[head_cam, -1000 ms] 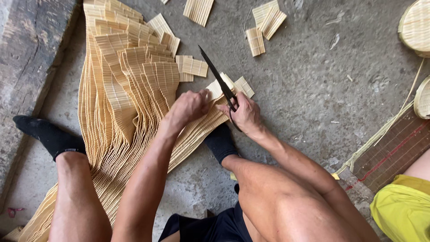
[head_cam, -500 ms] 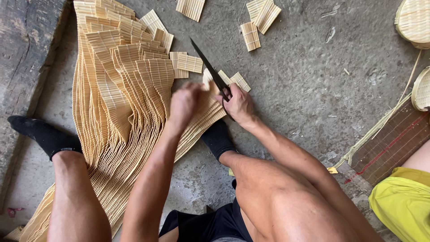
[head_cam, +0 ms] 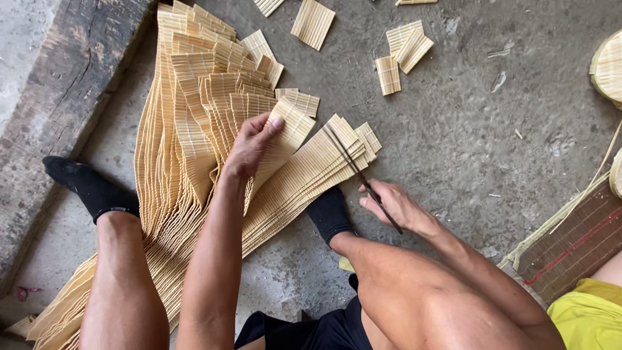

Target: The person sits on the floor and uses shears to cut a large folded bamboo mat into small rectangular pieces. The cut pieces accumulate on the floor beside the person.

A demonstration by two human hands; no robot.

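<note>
1. The left hand (head_cam: 249, 146) lies on a pale bamboo-slat strip (head_cam: 285, 133), fingers together and clamped on its upper end, lifting it off the fanned pile of slat strips (head_cam: 188, 129).
2. The pile spreads across the concrete floor (head_cam: 479, 129) between the person's legs, beside a dark wooden beam (head_cam: 65, 97).
3. The right hand (head_cam: 392, 204) has its fingers closed around a thin dark blade (head_cam: 353, 165), whose tip rests across the strip ends near the pile's right edge.
4. Small cut slat pieces (head_cam: 398, 52) lie scattered on the floor, well apart from both hands.
5. Black socks (head_cam: 330, 214) cover both feet.
</note>
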